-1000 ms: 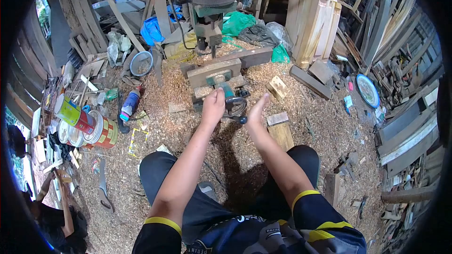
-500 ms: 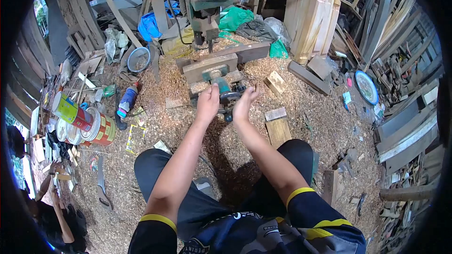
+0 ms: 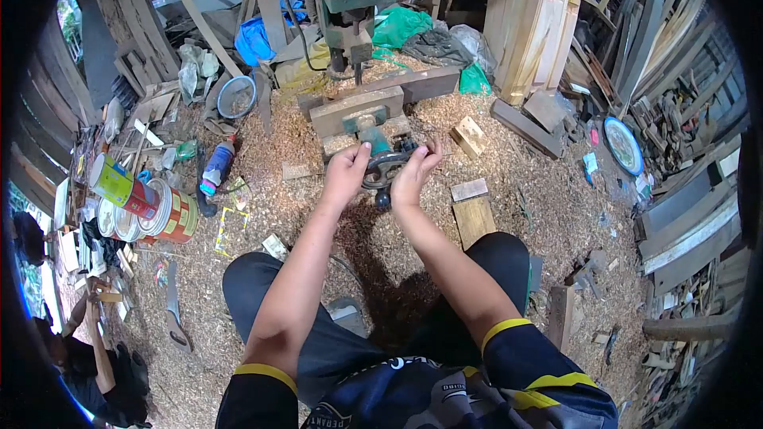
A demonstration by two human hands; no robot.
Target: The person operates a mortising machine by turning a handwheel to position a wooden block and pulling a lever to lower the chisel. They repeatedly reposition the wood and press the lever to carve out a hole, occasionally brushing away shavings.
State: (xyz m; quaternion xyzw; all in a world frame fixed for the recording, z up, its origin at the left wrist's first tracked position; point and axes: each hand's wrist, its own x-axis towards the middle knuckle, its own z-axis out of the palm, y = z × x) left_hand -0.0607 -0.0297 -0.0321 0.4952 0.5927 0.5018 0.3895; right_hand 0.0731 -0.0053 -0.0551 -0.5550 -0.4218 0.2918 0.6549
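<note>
Both hands are at a dark handwheel [image 3: 387, 160] with a black knob [image 3: 382, 199], on the near side of a green vise [image 3: 373, 140]. My left hand [image 3: 346, 171] is closed on the wheel's left rim, thumb on top. At the right rim, my right hand [image 3: 411, 175] presses its palm to the wheel, its fingers curled round the edge. A wooden block [image 3: 356, 111] sits in the vise below the drill press [image 3: 358, 0], whose bit hangs over a long board [image 3: 429, 86].
Wood shavings [image 3: 493, 191] cover the ground. A small block [image 3: 469, 137] lies right of the vise. Stacked buckets [image 3: 171, 210], a bottle [image 3: 218, 164] and a handsaw [image 3: 175, 310] are at the left. Another person [image 3: 99, 357] is at the lower left.
The wheel's knob has shifted slightly left, and my hands have moved a little with the wheel. My right hand's fingers are more curled. The view has shifted slightly.
</note>
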